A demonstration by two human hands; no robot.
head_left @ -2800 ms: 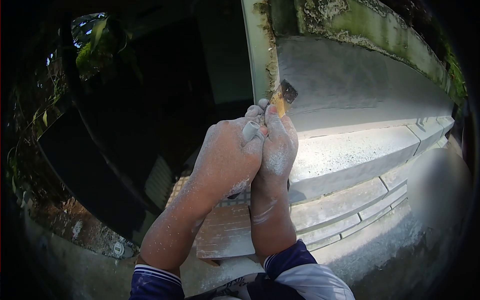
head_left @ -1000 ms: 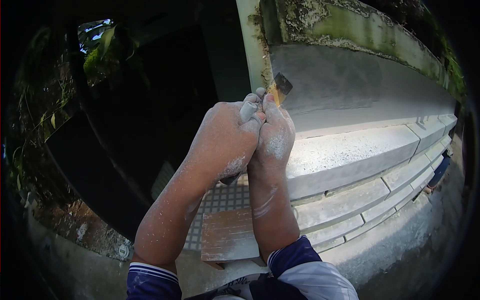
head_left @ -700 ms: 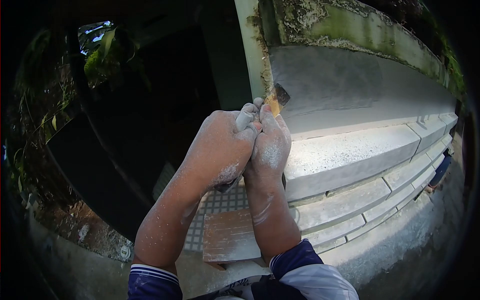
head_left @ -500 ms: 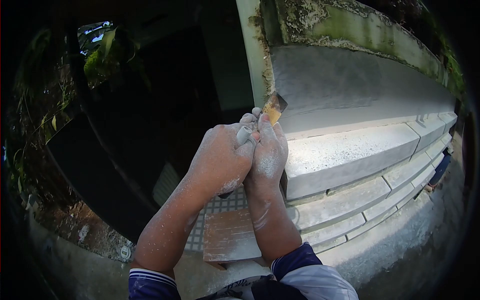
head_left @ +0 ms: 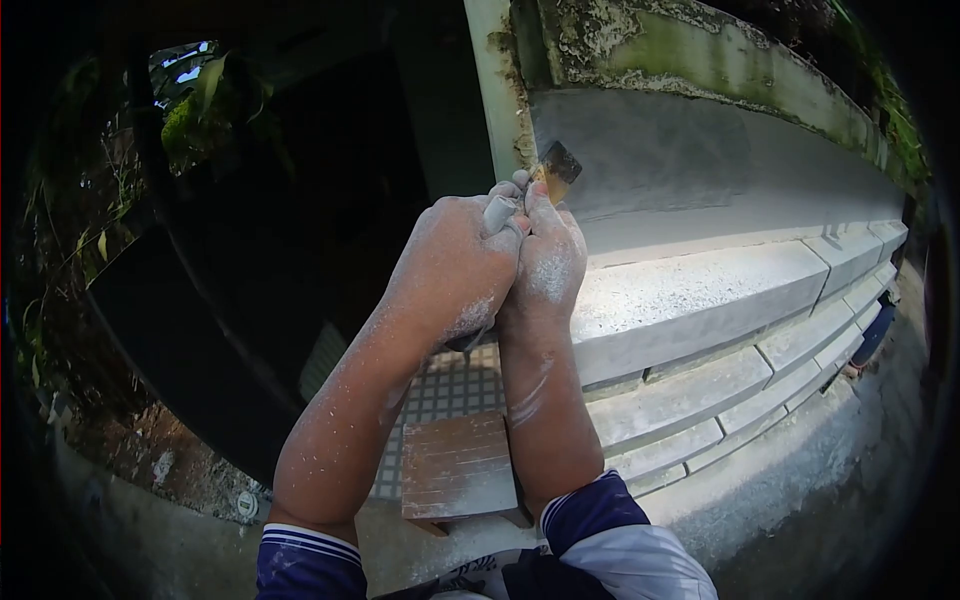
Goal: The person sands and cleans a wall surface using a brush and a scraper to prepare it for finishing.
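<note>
My right hand (head_left: 548,250), dusted with white powder, is closed on a putty knife (head_left: 560,168). Its dark blade, yellowish near the grip, points up beside the peeling edge of the wall post (head_left: 497,90). My left hand (head_left: 460,250), just as dusty, presses against the right one with its fingers curled. Out of the top of that left fist sticks the round, pale end of a tool handle (head_left: 499,213). A dark piece shows under the fist; the rest of this tool is hidden by the hand.
A smooth grey plastered wall (head_left: 680,165) lies to the right under a mossy ledge (head_left: 680,50). Below it run stepped white blocks (head_left: 700,285). A dusty wooden stool (head_left: 455,465) stands beneath my arms near a tiled floor. At far right, part of another person (head_left: 877,330) shows.
Both hands have risen together and shifted slightly right. The putty knife's blade is higher, with more of its dark face showing. The view has shifted a little.
</note>
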